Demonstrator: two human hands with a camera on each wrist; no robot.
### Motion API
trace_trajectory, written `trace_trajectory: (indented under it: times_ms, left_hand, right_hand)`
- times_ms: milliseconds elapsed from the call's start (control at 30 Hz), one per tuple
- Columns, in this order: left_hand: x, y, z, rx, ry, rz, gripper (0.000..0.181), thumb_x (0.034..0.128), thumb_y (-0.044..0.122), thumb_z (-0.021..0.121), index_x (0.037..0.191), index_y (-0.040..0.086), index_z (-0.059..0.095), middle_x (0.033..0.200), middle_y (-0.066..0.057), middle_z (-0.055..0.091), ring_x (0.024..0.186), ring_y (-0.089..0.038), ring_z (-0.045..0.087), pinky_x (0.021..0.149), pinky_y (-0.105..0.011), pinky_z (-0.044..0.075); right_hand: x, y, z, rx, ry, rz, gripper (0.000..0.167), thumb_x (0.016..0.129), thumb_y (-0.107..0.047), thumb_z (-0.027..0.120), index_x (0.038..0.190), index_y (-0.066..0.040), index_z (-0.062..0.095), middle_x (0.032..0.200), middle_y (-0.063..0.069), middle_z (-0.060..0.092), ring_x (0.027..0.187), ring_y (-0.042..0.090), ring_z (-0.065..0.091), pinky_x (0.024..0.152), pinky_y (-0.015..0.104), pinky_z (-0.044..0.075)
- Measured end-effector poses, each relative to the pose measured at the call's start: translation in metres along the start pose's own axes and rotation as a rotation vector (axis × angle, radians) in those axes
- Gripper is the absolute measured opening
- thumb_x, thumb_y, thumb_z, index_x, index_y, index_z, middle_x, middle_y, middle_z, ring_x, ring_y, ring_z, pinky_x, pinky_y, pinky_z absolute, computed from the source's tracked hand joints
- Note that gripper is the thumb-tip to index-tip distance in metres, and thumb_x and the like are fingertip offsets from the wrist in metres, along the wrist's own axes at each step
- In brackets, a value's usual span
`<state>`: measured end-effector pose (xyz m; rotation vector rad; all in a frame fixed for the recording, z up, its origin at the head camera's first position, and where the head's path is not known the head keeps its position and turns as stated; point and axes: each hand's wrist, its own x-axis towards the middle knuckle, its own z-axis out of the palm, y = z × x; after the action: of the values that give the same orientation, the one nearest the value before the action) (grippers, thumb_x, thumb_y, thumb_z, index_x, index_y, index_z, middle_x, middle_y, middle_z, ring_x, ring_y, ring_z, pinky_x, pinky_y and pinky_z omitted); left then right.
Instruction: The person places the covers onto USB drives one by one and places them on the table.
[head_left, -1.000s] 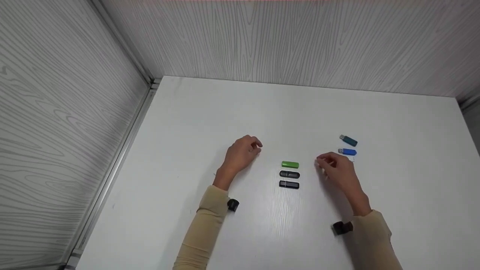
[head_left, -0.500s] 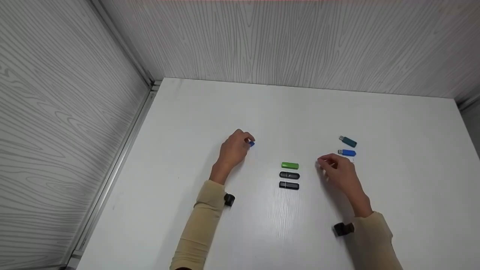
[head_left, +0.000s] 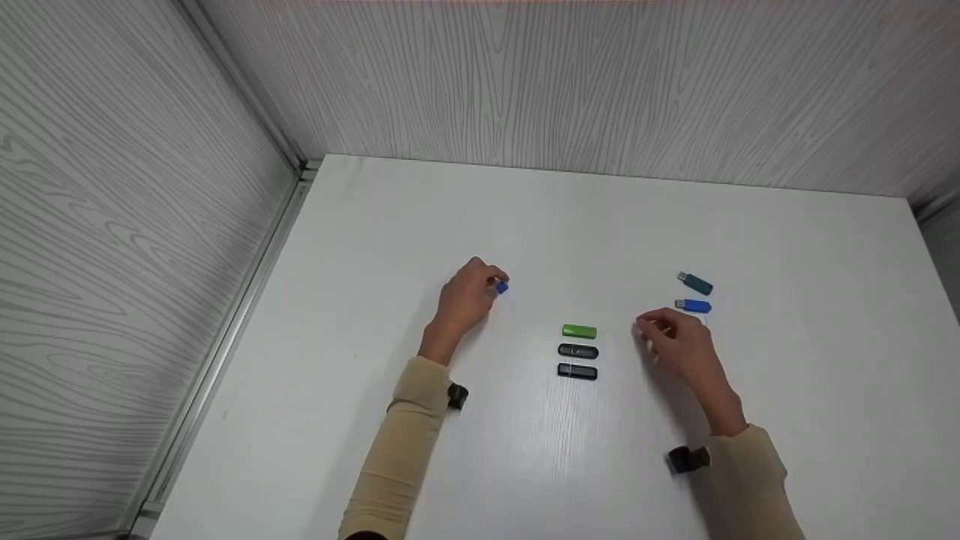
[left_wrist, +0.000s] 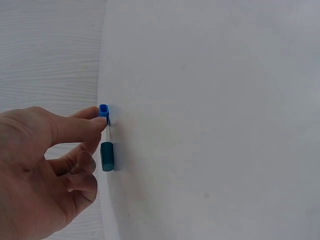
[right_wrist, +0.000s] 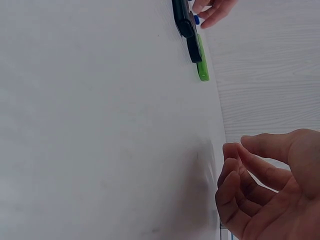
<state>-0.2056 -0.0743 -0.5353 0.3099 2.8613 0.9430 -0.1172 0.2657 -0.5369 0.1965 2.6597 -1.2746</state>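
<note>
Obs. now: my L hand point(head_left: 465, 300), nearer the L edge of the tabletop point(head_left: 600, 240) than the R, has thumb + index pinching a blue cap point(left_wrist: 104, 112); other fingers bent. Can't tell if it touches the surface. Per L-wrist cam, a teal cap point(left_wrist: 107, 156) is just beside those bent fingers; contact unclear. My R hand point(head_left: 679, 337), nearer the R edge, has fingers loosely curled, thumb tip close to index tip, nothing held. Just past it, toward the far edge: blue USB stick point(head_left: 694, 306), connector bare, pointing to the L edge; then teal USB stick point(head_left: 698, 284), connector also bare, lying aslant, tip toward the far L corner. Btwn hands, approx. midway L-R, col. of three, small gaps: green stick point(head_left: 579, 331) nearest the far edge, then rounded dark stick point(head_left: 578, 351), then squarer dark stick point(head_left: 577, 372).
</note>
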Motion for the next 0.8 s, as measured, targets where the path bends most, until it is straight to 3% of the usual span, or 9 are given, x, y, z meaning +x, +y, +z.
trace_trajectory:
  times_ms: [233, 800]
  left_hand:
    - [0.001, 0.001, -0.003, 0.001, -0.022, 0.014, 0.03, 0.0996, 0.002, 0.068, 0.128, 0.009, 0.076, 0.119, -0.013, 0.064, 0.116, -0.029, 0.066, 0.098, -0.043, 0.058]
    - [-0.001, 0.001, -0.004, 0.031, -0.026, 0.016, 0.022, 0.0994, 0.009, 0.072, 0.121, 0.01, 0.078, 0.12, -0.011, 0.064, 0.121, -0.03, 0.061, 0.101, -0.043, 0.056]
  right_hand:
    - [0.001, 0.001, -0.003, 0.004, -0.01, 0.015, 0.036, 0.109, -0.033, 0.058, 0.131, -0.006, 0.069, 0.108, 0.017, 0.071, 0.086, 0.023, 0.063, 0.069, 0.019, 0.055]
    - [-0.002, 0.006, -0.021, -0.006, 0.017, 0.005, 0.039, 0.109, -0.034, 0.059, 0.132, -0.004, 0.069, 0.106, 0.019, 0.073, 0.08, 0.018, 0.065, 0.066, 0.02, 0.054]
